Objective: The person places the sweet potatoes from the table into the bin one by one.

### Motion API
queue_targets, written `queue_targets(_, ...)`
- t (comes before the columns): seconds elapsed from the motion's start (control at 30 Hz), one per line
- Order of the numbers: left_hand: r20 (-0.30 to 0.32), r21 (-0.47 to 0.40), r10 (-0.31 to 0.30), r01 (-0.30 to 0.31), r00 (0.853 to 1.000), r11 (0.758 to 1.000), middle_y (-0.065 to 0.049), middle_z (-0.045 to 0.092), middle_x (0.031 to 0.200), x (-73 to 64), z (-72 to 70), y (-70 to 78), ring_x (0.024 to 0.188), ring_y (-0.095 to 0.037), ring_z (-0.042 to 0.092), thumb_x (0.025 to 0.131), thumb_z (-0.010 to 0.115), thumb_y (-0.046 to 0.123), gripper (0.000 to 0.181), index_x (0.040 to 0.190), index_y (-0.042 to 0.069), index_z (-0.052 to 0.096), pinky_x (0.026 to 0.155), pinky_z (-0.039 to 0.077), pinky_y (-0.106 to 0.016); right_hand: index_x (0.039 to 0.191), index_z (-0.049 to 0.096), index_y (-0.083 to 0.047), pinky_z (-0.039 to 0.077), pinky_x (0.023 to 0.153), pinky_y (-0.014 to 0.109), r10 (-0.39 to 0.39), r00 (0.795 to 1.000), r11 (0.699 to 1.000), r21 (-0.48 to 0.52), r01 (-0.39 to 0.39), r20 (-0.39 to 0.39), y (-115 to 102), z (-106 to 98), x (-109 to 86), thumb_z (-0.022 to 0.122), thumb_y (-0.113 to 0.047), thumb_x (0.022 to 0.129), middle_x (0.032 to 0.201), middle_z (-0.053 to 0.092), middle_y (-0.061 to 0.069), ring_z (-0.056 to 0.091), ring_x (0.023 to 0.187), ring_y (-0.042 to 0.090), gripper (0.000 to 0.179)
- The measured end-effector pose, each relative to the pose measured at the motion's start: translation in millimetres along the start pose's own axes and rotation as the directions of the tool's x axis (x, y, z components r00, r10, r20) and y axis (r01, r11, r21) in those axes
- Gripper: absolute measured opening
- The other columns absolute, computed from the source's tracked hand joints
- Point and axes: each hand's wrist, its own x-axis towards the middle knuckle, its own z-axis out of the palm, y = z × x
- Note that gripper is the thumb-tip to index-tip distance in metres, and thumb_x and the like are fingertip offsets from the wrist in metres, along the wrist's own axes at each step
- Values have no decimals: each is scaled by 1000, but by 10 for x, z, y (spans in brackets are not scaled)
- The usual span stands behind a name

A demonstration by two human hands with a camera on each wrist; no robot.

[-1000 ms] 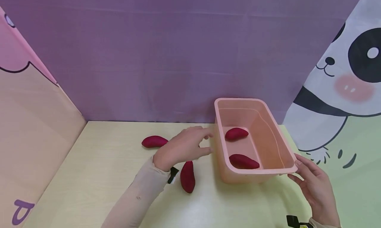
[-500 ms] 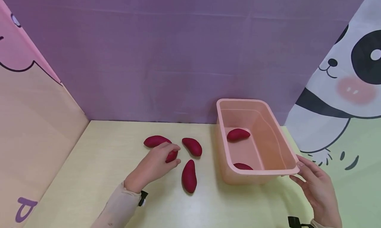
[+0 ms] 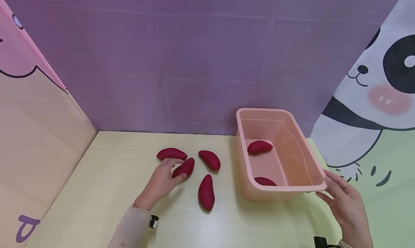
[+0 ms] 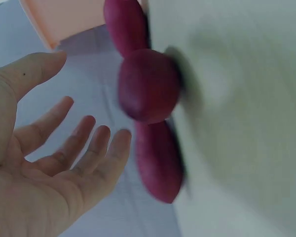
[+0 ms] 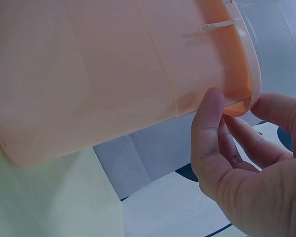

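Note:
My left hand (image 3: 160, 183) is over the table beside a dark red sweet potato (image 3: 184, 168), thumb and fingers spread on either side of it. In the left wrist view, the hand's relaxed fingers (image 4: 101, 148) stand apart from the nearest sweet potato (image 4: 150, 86). Around it on the table lie a back-left sweet potato (image 3: 172, 153), a back-right one (image 3: 209, 160) and a front one (image 3: 206, 193). My right hand (image 3: 347, 208) pinches the near right corner of a pink plastic bin (image 3: 269, 195), thumb on its rim. Inside are two sweet potatoes, the nearer (image 3: 264, 181) partly hidden by the rim.
The pale wooden table (image 3: 107, 176) meets a purple cloth wall (image 3: 181, 68) at the back. A panda print (image 3: 350, 132) hangs on the right, and a pink and beige panel (image 3: 35, 132) borders the left side.
My left hand has moved left from beside the bin to the sweet potatoes, its fingers now lower and wider around one. The right hand keeps its hold on the bin's corner.

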Motion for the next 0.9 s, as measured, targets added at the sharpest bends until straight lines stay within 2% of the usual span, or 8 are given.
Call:
queue_targets(0.2, 52, -72, -129, 133, 990, 989, -21, 57, 130, 62, 68, -199, 108, -37, 63, 87, 78, 13, 50, 131, -1, 58, 93, 52, -48, 125, 70, -7, 59, 75, 32, 0, 1000, 1000, -15, 0, -9, 9, 2, -2, 55, 0, 102, 112, 71, 0, 70, 90, 16, 29)
queue_targets(0.5, 104, -119, -237, 249, 966, 961, -18, 62, 126, 107, 136, -327, 109, -33, 63, 86, 80, 16, 57, 134, -2, 55, 90, 52, -46, 126, 70, -6, 59, 74, 32, -21, 1000, 1000, -4, 21, 4, 10, -8, 5, 53, 1, 102, 112, 71, 1, 71, 90, 16, 30)
queue_targets(0.67, 131, -130, -279, 295, 951, 946, -16, 65, 119, 121, 155, -364, 110, -31, 61, 86, 80, 21, 60, 136, -1, 54, 88, 52, -45, 126, 70, -7, 59, 73, 32, -6, 1000, 1000, -17, 6, -21, 6, 0, 13, 56, -1, 101, 112, 71, 0, 71, 90, 16, 29)
queue_targets(0.9, 123, -149, -296, 312, 947, 938, -17, 63, 123, 127, 156, -369, 113, -33, 60, 86, 79, 30, 62, 134, 0, 55, 86, 53, -43, 126, 70, -7, 59, 72, 32, -28, 1000, 999, -18, 28, -13, 17, -4, 25, 53, 1, 102, 112, 71, 1, 71, 90, 16, 30)
